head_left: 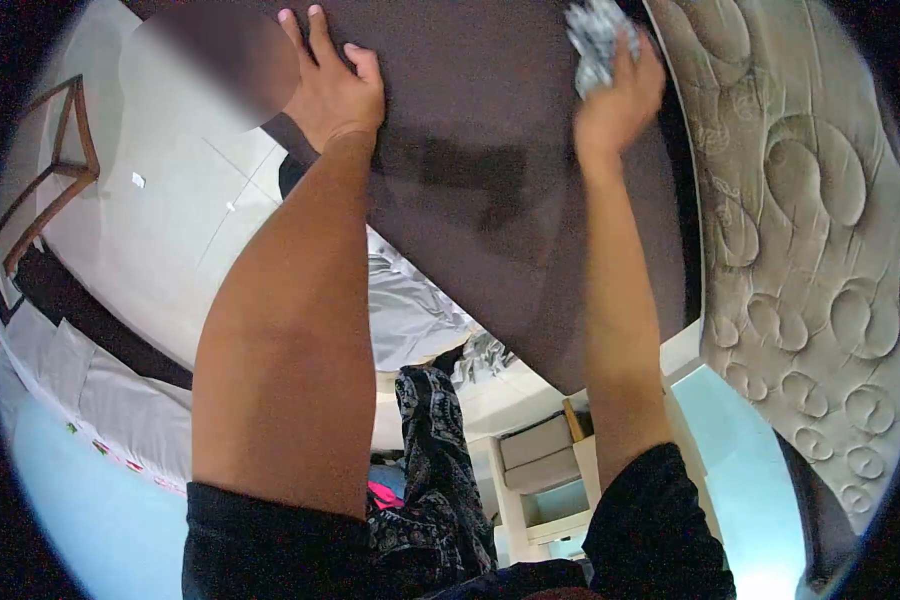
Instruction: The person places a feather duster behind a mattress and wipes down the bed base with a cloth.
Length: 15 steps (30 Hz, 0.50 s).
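Observation:
A large dark brown flat surface point(470, 190) fills the upper middle of the view. My left hand point(340, 90) rests at its left edge with the fingers spread and nothing held. At the upper right, my right hand point(625, 95) grips a crumpled grey-and-white cloth point(597, 45) against the same surface. The cloth lies under and beyond the fingers, near the surface's right edge.
A beige mattress with a swirl pattern point(820, 180) stands along the right. Pale floor point(160, 130) shows at left, with a brown wooden frame point(80, 170) and white bedding point(120, 400). Shelves point(540, 470) and light fabric point(410, 310) are below the dark surface.

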### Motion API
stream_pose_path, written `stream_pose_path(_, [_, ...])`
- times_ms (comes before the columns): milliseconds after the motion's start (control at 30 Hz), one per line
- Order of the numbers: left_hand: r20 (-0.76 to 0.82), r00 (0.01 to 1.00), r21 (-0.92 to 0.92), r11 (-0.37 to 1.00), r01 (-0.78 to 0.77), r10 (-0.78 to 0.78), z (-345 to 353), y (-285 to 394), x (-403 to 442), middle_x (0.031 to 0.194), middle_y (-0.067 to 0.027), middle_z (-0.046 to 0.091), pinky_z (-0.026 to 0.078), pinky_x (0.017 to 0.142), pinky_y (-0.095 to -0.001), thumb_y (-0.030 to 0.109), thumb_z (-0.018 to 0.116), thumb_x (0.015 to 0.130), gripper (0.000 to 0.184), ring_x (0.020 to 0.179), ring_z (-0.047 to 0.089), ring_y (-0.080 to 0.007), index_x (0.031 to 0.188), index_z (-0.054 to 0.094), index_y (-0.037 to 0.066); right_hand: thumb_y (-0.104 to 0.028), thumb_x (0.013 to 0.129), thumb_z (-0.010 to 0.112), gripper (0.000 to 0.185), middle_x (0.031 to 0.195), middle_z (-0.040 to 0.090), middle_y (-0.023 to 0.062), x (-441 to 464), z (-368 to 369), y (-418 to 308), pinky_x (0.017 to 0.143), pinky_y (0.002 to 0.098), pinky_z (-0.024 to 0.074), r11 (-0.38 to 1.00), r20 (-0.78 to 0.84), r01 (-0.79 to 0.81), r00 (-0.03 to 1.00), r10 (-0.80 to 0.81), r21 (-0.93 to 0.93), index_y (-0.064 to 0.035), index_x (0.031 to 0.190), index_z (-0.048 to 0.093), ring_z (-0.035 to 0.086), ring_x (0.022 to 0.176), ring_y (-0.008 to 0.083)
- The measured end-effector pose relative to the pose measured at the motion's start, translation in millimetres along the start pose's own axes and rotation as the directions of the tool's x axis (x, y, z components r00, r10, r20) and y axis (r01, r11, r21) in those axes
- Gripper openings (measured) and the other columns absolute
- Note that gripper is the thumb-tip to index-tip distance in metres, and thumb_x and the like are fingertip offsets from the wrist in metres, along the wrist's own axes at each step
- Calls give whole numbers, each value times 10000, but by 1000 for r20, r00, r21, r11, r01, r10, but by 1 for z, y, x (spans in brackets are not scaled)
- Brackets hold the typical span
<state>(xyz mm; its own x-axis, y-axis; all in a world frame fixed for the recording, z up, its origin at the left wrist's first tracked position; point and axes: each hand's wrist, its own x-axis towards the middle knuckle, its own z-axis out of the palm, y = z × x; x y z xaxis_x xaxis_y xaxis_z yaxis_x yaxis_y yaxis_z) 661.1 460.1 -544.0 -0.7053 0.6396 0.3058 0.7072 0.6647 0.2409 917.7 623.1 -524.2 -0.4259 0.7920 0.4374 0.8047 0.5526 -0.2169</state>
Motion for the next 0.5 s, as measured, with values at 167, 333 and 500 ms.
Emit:
stream_pose_path(167, [39,999,9,1000,29,-29,-1,-1,1,1669,-56,305,146,1205,-672,364,485,958,617,1546,229,-361,1557,418,235,13,748,640,699,1435,548,224,-90,-92,48,1144,510,372,957,184,-158,961,206,-243,-90,1437,583,501,1308,435])
stream_pose_path(333, [78,996,4,999,45,-46,-4,3,2,1671,-67,292,112,1222,-657,365,478,944,621,1557,200,-359,1549,430,230,-86,933,542,535,1451,513,271,-257,-167,157,1184,479,334,777,68,-318,906,418,-543,6,1459,514,458,1375,417])
stream_pose_path(500, [49,998,12,999,42,-42,0,-3,-1,1667,-53,308,130,1211,-666,365,480,962,607,1550,219,-358,1552,423,235,-112,922,617,476,1442,558,199,-420,-248,261,1144,366,406,144,-41,-601,283,958,-786,16,1379,577,545,1328,300])
